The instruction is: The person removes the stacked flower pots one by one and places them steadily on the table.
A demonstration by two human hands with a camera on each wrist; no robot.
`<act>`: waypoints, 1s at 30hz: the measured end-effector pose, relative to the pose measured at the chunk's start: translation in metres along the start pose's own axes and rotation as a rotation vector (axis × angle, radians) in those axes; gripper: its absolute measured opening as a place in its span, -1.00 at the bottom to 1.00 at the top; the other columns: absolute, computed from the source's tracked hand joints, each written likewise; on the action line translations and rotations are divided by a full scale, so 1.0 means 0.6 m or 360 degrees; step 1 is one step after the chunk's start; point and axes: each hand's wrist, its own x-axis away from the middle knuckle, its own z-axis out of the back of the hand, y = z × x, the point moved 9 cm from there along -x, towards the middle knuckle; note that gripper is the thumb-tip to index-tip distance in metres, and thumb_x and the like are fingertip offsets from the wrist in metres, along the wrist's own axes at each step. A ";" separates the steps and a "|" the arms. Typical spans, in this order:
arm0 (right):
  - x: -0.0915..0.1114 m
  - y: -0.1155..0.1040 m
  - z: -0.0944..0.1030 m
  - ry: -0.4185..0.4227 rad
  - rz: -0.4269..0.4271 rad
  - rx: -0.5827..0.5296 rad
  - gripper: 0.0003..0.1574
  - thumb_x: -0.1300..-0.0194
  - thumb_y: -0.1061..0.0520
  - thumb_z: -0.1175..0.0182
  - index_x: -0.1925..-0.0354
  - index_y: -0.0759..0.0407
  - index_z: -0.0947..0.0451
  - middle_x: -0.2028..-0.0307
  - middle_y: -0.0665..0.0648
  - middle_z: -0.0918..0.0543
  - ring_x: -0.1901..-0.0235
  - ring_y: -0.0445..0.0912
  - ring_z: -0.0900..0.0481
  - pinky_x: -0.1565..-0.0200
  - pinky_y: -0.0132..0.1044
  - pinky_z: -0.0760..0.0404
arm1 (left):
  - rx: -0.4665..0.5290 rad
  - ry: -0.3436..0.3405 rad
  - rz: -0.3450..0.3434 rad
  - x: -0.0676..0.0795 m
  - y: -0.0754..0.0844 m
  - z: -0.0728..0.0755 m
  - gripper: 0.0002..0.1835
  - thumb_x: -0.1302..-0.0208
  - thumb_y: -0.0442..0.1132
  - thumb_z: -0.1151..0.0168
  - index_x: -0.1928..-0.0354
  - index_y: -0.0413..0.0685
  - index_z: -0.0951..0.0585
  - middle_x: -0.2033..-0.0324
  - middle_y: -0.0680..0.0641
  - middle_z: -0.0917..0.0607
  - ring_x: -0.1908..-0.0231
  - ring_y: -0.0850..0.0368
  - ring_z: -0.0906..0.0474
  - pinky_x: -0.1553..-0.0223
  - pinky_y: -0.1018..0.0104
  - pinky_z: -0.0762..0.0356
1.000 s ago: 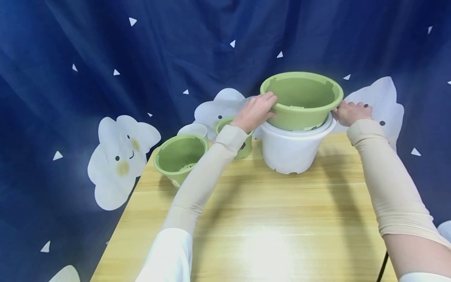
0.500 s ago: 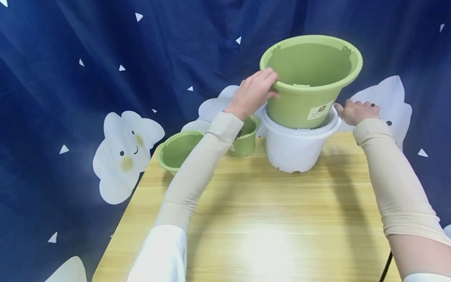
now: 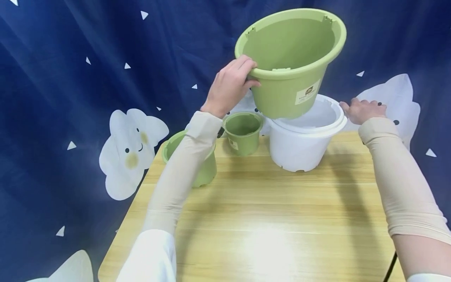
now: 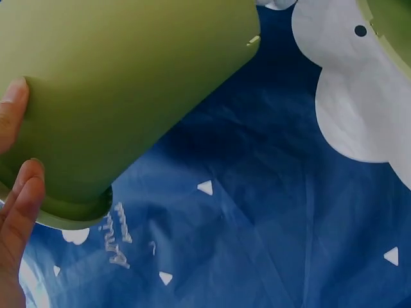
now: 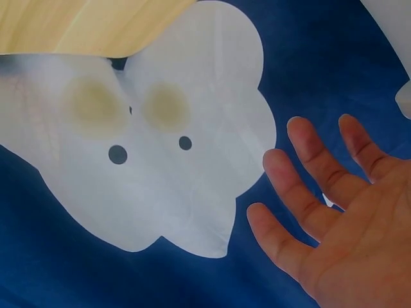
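My left hand [image 3: 229, 85] grips the rim of a large green flowerpot [image 3: 276, 94] at its left side. That pot hangs tilted, its base just over the left part of a white flowerpot [image 3: 301, 150] with a doubled rim. In the left wrist view, fingers [image 4: 26, 205] lie against the green wall near the rim. Beside the white pot's right rim is my right hand [image 3: 364, 111]; the head view does not show whether its thumb touches it. The right wrist view shows the right hand's fingers [image 5: 308, 208] loosely spread, holding nothing.
A small green flowerpot [image 3: 244, 141] stands left of the white one. Another green pot [image 3: 206, 172], partly behind my left forearm, is near the left edge of the wooden table [image 3: 246, 211]. A blue curtain [image 3: 197, 35] hangs behind. A black cable [image 3: 390, 267] runs at lower right.
My left hand has raised the large green flowerpot out of the white one, then moved it left, tilting it more. The right hand has stayed by the white rim.
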 end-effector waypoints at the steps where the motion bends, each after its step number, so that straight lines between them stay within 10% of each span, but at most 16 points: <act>1: -0.001 0.000 0.000 -0.0004 -0.0001 -0.0002 0.19 -0.51 -0.48 0.68 -0.45 0.53 -0.05 -0.32 0.80 -0.18 -0.26 0.74 -0.13 -0.21 0.64 -0.18 | -0.0003 0.0017 0.0006 0.006 -0.003 0.006 -0.58 -0.31 -0.05 -0.39 -0.03 -0.22 -0.64 0.01 -0.10 -0.71 -0.06 -0.02 -0.63 -0.22 0.26 -0.57; 17: 0.000 -0.011 0.000 -0.0028 -0.0021 -0.0002 0.20 -0.51 -0.47 0.69 -0.48 0.55 0.01 -0.33 0.80 -0.15 -0.30 0.74 -0.08 -0.27 0.63 -0.13 | -0.0003 0.0285 -0.0005 0.142 -0.022 0.098 -0.62 -0.24 -0.14 -0.47 0.06 -0.28 -0.66 0.09 -0.16 -0.75 0.15 -0.02 -0.65 -0.05 0.21 -0.65; 30: -0.006 -0.003 -0.007 -0.0027 -0.0018 -0.0014 0.21 -0.50 -0.48 0.69 -0.46 0.54 -0.01 -0.33 0.80 -0.15 -0.27 0.75 -0.10 -0.23 0.63 -0.14 | -0.0046 0.0244 0.0001 0.248 -0.006 0.108 -0.64 -0.18 -0.17 -0.52 0.11 -0.28 -0.67 0.13 -0.19 -0.76 0.20 -0.03 -0.70 0.07 0.21 -0.71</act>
